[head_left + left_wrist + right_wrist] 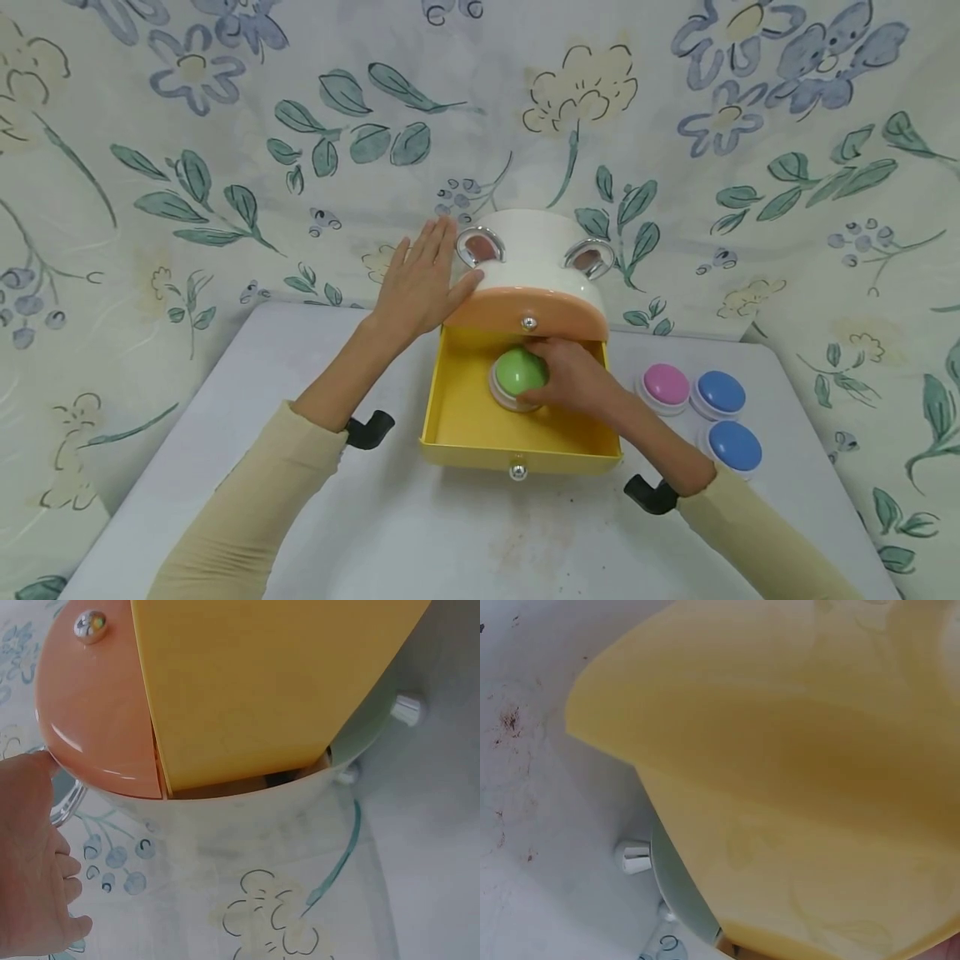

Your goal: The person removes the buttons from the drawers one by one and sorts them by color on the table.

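A white cabinet [536,250] shaped like an animal's head, with shiny-rimmed eyes and an orange upper front, stands at the back of the table. Its yellow drawer [457,417] is pulled out towards me. Inside it, my right hand [573,375] grips a round button [519,372] with a green dome and white base, thumb at the near side and fingers behind. My left hand [420,279] lies with straight fingers along the cabinet's left side, thumb beside the left eye. In the left wrist view the thumb reaches the edge of the orange front [97,712].
Right of the drawer, a pink button [667,385] and two blue buttons [722,392] sit close together on the white table [337,517]. A silver knob [517,472] sticks out from the drawer front. Floral cloth [480,100] hangs right behind the cabinet.
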`<control>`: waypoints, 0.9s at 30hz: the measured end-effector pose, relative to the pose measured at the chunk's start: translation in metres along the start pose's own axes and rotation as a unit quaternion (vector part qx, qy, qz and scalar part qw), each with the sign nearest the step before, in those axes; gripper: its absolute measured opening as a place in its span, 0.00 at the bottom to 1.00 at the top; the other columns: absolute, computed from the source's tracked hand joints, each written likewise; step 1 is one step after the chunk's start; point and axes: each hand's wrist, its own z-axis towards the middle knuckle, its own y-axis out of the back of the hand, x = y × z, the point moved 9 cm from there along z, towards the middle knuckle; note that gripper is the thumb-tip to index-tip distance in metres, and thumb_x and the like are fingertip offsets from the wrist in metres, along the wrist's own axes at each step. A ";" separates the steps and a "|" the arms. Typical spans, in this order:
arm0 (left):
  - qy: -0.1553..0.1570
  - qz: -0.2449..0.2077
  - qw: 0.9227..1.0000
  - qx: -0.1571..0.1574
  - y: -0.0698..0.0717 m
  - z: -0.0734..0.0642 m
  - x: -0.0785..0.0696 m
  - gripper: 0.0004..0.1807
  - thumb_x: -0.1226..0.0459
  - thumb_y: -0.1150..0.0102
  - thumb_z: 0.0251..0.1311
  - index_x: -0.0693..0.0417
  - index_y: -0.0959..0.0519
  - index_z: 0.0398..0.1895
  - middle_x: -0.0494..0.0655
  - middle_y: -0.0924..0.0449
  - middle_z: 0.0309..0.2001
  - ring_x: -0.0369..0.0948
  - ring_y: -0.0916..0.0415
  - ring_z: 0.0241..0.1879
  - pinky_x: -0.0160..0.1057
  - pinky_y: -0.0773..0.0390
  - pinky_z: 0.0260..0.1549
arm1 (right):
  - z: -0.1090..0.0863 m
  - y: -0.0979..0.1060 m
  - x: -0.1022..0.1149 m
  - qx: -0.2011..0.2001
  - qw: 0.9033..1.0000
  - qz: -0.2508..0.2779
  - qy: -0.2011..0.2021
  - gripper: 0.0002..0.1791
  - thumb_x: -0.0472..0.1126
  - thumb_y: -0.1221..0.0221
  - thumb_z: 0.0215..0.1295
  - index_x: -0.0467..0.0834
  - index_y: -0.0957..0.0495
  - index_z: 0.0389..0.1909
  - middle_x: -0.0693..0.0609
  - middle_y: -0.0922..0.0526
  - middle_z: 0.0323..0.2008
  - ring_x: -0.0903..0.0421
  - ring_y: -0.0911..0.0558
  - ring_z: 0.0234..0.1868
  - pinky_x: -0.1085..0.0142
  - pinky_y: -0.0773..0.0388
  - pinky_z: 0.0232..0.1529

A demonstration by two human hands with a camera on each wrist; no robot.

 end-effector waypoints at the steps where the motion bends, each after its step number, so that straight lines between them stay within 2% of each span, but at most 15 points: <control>1: 0.000 0.000 1.000 0.000 0.000 0.000 0.000 0.46 0.42 0.61 0.74 0.61 0.62 0.80 0.56 0.64 0.80 0.50 0.67 0.78 0.54 0.63 0.73 | -0.001 0.000 0.000 -0.001 1.000 -0.001 0.000 0.34 0.47 0.21 0.47 0.39 0.20 0.55 0.53 0.18 0.45 0.54 0.24 0.46 0.61 0.24 0.56; 8: 0.000 0.001 1.000 -0.004 0.001 0.000 0.000 0.46 0.41 0.61 0.74 0.61 0.61 0.80 0.56 0.63 0.80 0.50 0.66 0.78 0.54 0.63 0.73 | -0.010 0.006 0.004 -0.002 1.000 0.024 0.002 0.32 0.47 0.21 0.48 0.41 0.19 0.54 0.55 0.18 0.46 0.56 0.24 0.46 0.61 0.24 0.54; 13: 0.001 -0.005 1.000 -0.004 0.001 0.000 0.000 0.46 0.42 0.60 0.74 0.61 0.61 0.80 0.56 0.64 0.80 0.50 0.67 0.78 0.53 0.65 0.73 | -0.027 0.021 0.004 -0.008 0.998 0.057 -0.013 0.33 0.49 0.23 0.50 0.43 0.20 0.58 0.56 0.18 0.49 0.55 0.23 0.49 0.57 0.24 0.55; 20: -0.001 0.001 1.000 -0.009 0.002 0.000 -0.001 0.46 0.42 0.60 0.74 0.62 0.60 0.80 0.56 0.63 0.80 0.51 0.66 0.78 0.54 0.63 0.73 | -0.063 0.056 -0.004 -0.047 0.996 0.068 -0.037 0.40 0.50 0.25 0.52 0.41 0.26 0.65 0.47 0.22 0.60 0.46 0.23 0.57 0.51 0.21 0.54; 24: 0.000 -0.001 1.000 -0.008 0.002 0.000 0.000 0.46 0.42 0.60 0.74 0.61 0.61 0.80 0.56 0.63 0.80 0.50 0.66 0.78 0.54 0.64 0.73 | -0.087 0.082 -0.010 -0.090 0.994 0.050 -0.034 0.39 0.46 0.24 0.52 0.39 0.25 0.65 0.43 0.23 0.61 0.43 0.22 0.58 0.48 0.20 0.52; 27: -0.001 -0.001 1.000 -0.008 0.001 0.000 0.000 0.46 0.42 0.60 0.74 0.62 0.61 0.80 0.56 0.63 0.80 0.50 0.66 0.78 0.54 0.64 0.73 | -0.106 0.099 -0.022 -0.116 0.991 0.039 -0.045 0.38 0.44 0.25 0.52 0.38 0.26 0.65 0.41 0.23 0.61 0.41 0.23 0.58 0.46 0.20 0.51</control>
